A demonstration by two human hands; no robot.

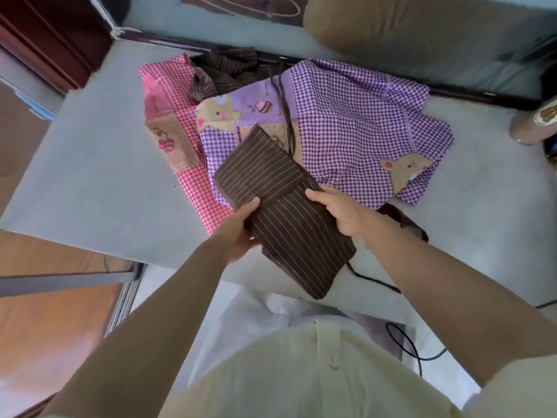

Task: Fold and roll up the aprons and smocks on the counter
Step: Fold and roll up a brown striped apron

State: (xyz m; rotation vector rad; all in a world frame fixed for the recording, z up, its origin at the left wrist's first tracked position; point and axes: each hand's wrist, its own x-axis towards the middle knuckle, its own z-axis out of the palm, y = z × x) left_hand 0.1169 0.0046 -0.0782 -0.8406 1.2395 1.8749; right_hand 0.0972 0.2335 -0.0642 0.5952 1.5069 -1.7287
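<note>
A brown striped apron (280, 206), folded into a long narrow strip, lies slanted over the pile and reaches the counter's near edge. My left hand (241, 230) grips its left edge, thumb on top. My right hand (340, 209) holds its right edge, fingers curled over the cloth. Under it lies a purple checked smock (355, 128) with a bear patch, spread flat. A pink checked smock (168, 122) lies to the left beneath the purple one. A second brown striped cloth (223, 70) sits crumpled at the back of the pile.
The grey counter (99, 170) has its near edge just below my hands and a left edge by a wooden door. A jar (536, 122) stands at the far right. A dark apron string (373, 282) trails over the near edge. A black cable hangs below.
</note>
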